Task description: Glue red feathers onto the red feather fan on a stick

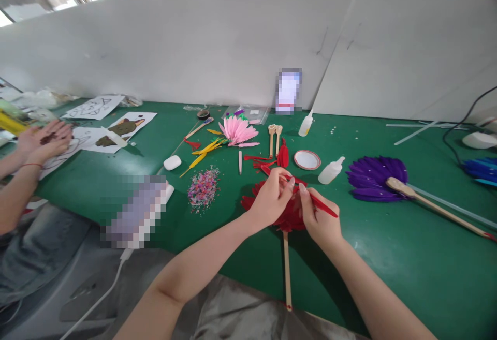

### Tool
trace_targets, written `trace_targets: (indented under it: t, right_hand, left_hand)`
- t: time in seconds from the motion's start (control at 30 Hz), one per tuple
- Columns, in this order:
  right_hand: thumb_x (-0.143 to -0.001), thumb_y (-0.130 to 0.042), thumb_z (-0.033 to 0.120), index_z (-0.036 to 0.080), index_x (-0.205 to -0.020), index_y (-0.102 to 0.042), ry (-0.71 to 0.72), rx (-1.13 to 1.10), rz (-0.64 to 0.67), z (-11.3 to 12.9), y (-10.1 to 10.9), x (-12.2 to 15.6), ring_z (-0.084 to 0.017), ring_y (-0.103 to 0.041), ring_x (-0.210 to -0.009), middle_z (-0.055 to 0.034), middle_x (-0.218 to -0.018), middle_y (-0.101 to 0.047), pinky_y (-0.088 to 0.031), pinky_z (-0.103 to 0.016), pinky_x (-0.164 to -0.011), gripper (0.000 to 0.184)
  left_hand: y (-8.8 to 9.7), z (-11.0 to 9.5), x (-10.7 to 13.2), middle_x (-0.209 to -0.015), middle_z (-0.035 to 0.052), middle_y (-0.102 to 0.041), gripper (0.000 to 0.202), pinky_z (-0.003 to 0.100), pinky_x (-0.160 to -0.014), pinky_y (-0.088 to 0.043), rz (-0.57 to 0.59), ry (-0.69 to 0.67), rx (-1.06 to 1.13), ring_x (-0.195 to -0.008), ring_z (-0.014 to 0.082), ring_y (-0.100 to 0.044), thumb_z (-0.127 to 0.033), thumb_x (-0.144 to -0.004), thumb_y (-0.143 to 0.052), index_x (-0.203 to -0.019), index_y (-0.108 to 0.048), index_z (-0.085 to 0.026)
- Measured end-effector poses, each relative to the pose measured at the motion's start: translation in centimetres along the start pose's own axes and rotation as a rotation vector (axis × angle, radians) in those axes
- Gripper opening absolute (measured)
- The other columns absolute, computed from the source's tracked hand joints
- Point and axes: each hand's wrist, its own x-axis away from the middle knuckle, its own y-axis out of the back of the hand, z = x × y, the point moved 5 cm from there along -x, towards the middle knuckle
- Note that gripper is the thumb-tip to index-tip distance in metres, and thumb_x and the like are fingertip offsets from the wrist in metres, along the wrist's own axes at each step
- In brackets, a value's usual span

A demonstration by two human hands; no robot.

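Both my hands are over a red feather fan [250,203] with a wooden handle [287,272] that points toward me. My right hand [322,221] is closed on a loose red feather [325,206], pinched between thumb and fingers. Close beside it, my left hand [269,200] is also closed, its fingertips pinched at a red piece that looks like part of a feather; the exact grip is partly hidden. Just beyond the hands lie more red feathers [283,153], a white lid with a red rim [307,160] and a white squeeze bottle [331,170].
A purple feather fan [375,179] lies to the right. Pink feathers [237,131], yellow feathers [205,152], wooden fan handles [275,141], another squeeze bottle [306,124] and colourful chips [203,190] are spread across the green table [388,278]. Another person's hands [48,141] are at the left.
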Motion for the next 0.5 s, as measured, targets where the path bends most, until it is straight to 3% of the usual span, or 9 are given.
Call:
trace_targets:
  t: [0.07,0.13,0.27,0.5]
  right_hand:
    - [-0.093,-0.039,0.03,0.017,-0.074,-0.059,0.035,0.018,-0.02,0.0,0.2,-0.1,-0.01,-0.05,-0.042,-0.0002,-0.052,-0.057,-0.038,-0.02,-0.046,0.032]
    - [-0.093,-0.041,0.028,0.016,-0.079,-0.061,0.078,0.035,-0.035,0.1,0.2,-0.2,-0.011,-0.056,-0.047,-0.0025,-0.06,-0.063,-0.041,-0.02,-0.049,0.027]
    - [-0.092,-0.043,0.024,0.015,-0.089,-0.063,0.16,0.085,-0.034,0.1,-0.1,-0.1,-0.014,-0.063,-0.061,-0.0068,-0.074,-0.067,-0.044,-0.021,-0.054,0.023]
    - [-0.092,-0.039,0.022,0.013,-0.107,-0.061,0.197,0.259,0.05,-0.3,-1.2,0.3,-0.016,-0.066,-0.062,-0.0101,-0.088,-0.071,-0.043,-0.021,-0.048,0.028]
  left_hand:
    - [0.2,0.4,-0.1,-0.07,-0.0042,-0.05,0.031,0.023,-0.057,-0.041,-0.044,0.084,0.083,-0.058,0.0099,-0.049,-0.043,-0.087,-0.048,-0.105,-0.04,-0.02]
    - [0.3,0.5,-0.2,-0.062,-0.006,-0.048,0.032,0.022,-0.053,-0.038,-0.07,0.126,0.082,-0.053,0.0093,-0.047,-0.049,-0.084,-0.051,-0.095,-0.045,-0.019]
    - [0.4,-0.1,-0.1,-0.059,-0.0042,-0.049,0.033,0.022,-0.056,-0.037,-0.07,0.056,0.014,-0.054,0.0096,-0.048,-0.047,-0.088,-0.043,-0.073,-0.05,-0.018]
    - [0.6,-0.5,0.2,-0.066,-0.0018,-0.055,0.027,0.023,-0.058,-0.039,-0.121,-0.004,-0.031,-0.059,0.0112,-0.053,-0.041,-0.092,-0.039,-0.079,-0.049,-0.019]
